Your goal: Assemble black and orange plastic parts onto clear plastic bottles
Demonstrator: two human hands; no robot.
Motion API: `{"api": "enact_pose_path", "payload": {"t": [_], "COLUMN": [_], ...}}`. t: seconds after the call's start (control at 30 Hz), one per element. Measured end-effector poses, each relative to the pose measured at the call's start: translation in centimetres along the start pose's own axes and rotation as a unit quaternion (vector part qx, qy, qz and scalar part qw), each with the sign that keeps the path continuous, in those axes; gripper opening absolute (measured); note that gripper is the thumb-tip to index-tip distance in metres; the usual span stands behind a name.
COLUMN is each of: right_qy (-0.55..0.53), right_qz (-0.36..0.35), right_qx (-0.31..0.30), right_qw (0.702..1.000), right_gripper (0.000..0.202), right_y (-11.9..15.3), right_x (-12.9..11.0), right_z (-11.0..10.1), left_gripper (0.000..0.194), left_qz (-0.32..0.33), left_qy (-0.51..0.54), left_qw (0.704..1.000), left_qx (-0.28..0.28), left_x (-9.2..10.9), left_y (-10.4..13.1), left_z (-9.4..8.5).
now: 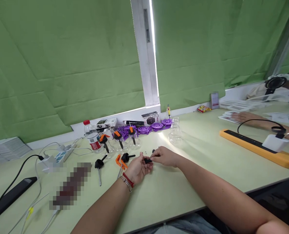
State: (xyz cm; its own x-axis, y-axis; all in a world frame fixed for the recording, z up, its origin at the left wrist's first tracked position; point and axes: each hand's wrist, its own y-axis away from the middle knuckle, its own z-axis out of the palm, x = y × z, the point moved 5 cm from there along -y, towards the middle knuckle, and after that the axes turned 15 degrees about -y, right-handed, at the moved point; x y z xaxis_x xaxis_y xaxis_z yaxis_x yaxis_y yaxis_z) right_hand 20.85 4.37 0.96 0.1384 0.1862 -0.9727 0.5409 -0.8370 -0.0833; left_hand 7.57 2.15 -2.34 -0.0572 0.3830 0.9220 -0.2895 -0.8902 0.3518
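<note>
My left hand (139, 168), palm turned up, has its fingers closed around a small black part (147, 160). From the right, my right hand (165, 156) pinches the same part between thumb and fingertips. What kind of part it is cannot be made out. Left of my hands lie black knobs with metal rods, one of them a black knob (99, 163) on its own. Another black knob (126, 157) sits beside an orange clip-like piece (120, 161). Behind them stand several clear glass vessels, each with a black-and-orange fitting (118, 137) on top.
Purple plastic pieces (144, 130) line the back near a box (151, 119). Stacked clear glass vessels (175, 131) and a red-capped bottle (92, 136) stand there too. A yellow power strip (254, 144) lies right, beyond it another person's hand (244, 117). Cables and a dark tablet-like slab (15, 195) occupy the left.
</note>
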Motion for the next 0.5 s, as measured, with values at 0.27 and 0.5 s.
{"api": "enact_pose_path", "payload": {"t": [0.27,0.5], "right_qy": [0.011,0.039], "right_qz": [-0.023,0.007], "right_qx": [0.079,0.13], "right_qw": [0.997,0.991], "right_gripper": [0.032,0.04], "right_y": [-0.5,-0.7], "right_x": [0.2,0.7], "right_z": [-0.5,-1.2], "left_gripper": [0.036,0.024], "left_qz": [-0.007,-0.009], "left_qy": [0.023,0.013], "left_qw": [0.999,1.0], "left_qx": [-0.032,-0.006], "left_x": [-0.3,-0.2], "left_y": [-0.5,-0.1], "left_z": [-0.4,-0.3]}}
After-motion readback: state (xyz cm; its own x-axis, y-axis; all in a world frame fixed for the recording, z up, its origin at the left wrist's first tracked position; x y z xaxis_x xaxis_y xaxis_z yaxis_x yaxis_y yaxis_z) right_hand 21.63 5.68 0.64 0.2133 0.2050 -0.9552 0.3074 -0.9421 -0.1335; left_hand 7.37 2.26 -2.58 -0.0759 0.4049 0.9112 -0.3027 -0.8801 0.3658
